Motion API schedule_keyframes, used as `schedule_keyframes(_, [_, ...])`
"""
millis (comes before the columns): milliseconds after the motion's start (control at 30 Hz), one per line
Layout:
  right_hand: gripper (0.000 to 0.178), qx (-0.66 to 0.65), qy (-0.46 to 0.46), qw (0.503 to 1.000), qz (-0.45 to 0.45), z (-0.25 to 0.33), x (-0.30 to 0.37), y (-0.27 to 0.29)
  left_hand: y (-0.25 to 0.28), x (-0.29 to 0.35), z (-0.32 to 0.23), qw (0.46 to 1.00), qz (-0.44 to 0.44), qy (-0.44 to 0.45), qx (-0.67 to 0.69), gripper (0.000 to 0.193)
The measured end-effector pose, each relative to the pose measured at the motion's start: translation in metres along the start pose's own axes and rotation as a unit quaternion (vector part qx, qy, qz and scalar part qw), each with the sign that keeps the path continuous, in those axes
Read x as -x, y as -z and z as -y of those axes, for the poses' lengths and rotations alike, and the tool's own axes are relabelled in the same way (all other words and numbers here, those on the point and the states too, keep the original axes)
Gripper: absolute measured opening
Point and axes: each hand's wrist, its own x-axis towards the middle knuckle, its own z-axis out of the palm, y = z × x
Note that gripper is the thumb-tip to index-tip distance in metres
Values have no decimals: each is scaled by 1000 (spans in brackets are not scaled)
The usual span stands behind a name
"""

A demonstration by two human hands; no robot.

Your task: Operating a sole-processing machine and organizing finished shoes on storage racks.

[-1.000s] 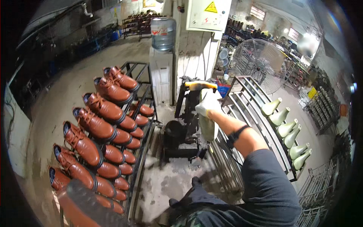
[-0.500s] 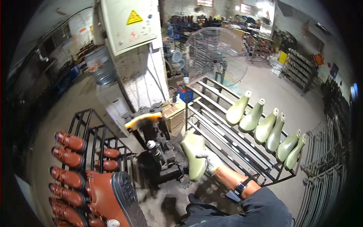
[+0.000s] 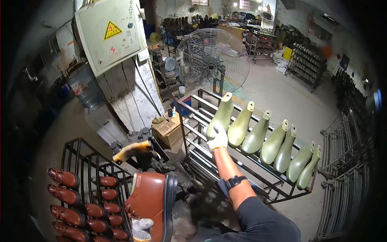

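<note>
My left hand (image 3: 142,229), in a pale work glove, grips a reddish-brown lace-up boot (image 3: 148,195) by its laced front. The boot is tipped up with its thick black sole facing right. Across the scene my gloved right hand (image 3: 218,139) is closed around the lower end of a green shoe last (image 3: 222,114) at the left end of a black metal rack (image 3: 186,139). Part of that last is covered by my fingers. Several more green lasts (image 3: 252,139) stand in a row to its right, narrow holed ends up.
Lower left, a black rack (image 3: 82,151) carries several brown boots (image 3: 66,194). A dark machine with a yellow-edged pad (image 3: 132,150) stands between the racks. Beyond are a cardboard box (image 3: 166,130), a large caged fan (image 3: 212,60) and an electrical cabinet (image 3: 109,36) on a pillar.
My right hand has carried the green last from beside the machine up and right onto the rack's left end. The boot in my left hand has shifted right, and the view has turned.
</note>
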Motion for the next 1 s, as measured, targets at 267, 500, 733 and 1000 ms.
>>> schedule_keyframes(267, [30, 187, -192, 929, 255, -18, 148, 37, 49, 155, 36, 993, -95, 17, 61, 19])
schedule_keyframes(500, [58, 202, -442, 860, 156, -50, 301, 33, 45, 183, 2, 854, 2, -238, -462, 28])
schedule_keyframes(733, [55, 119, -437, 884, 117, -59, 319, 45, 64, 234, -13, 896, -162, -253, -328, 19])
schedule_keyframes(1000, [49, 186, -399, 889, 123, -53, 330, 40, 51, 206, -45, 744, -78, -413, -520, 35])
